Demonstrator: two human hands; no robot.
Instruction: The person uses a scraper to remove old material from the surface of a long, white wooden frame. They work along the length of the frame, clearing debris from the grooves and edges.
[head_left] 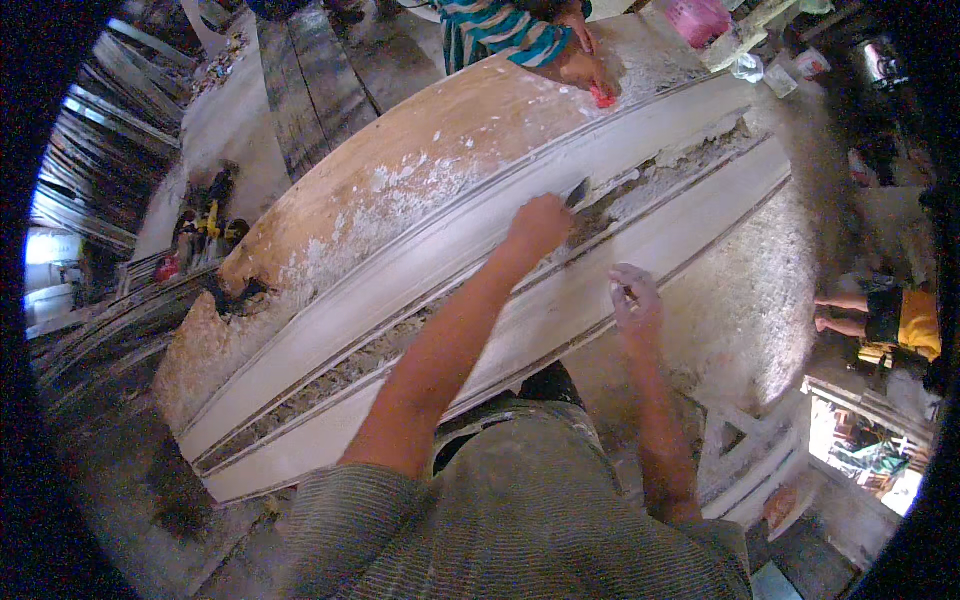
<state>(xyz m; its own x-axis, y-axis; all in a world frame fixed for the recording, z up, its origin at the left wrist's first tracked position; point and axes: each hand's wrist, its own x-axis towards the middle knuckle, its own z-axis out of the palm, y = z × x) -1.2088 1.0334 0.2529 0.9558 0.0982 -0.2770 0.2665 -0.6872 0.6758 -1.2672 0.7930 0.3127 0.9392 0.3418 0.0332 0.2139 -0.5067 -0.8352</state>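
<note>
My left hand [540, 224] is closed round a scraper [578, 193], whose short dark blade shows past the fist; the handle is hidden. The blade rests on or just over a long white tapered panel [430, 230], beside the rough grey groove [635, 192] running down its middle. To the right, my right hand [638, 297] hovers over or touches the panel's near white strip. Its thumb and fingers curl together, with pale dust on the tips; what they hold, if anything, is too small to make out.
The panel lies on a brown board [350, 175] spotted with white. Across it, another person's hand [583, 72] holds a small red thing [602, 97]. A pink basket [698, 20] and clear cups [780, 78] stand far right. A yellow-and-black tool [210, 222] lies at left.
</note>
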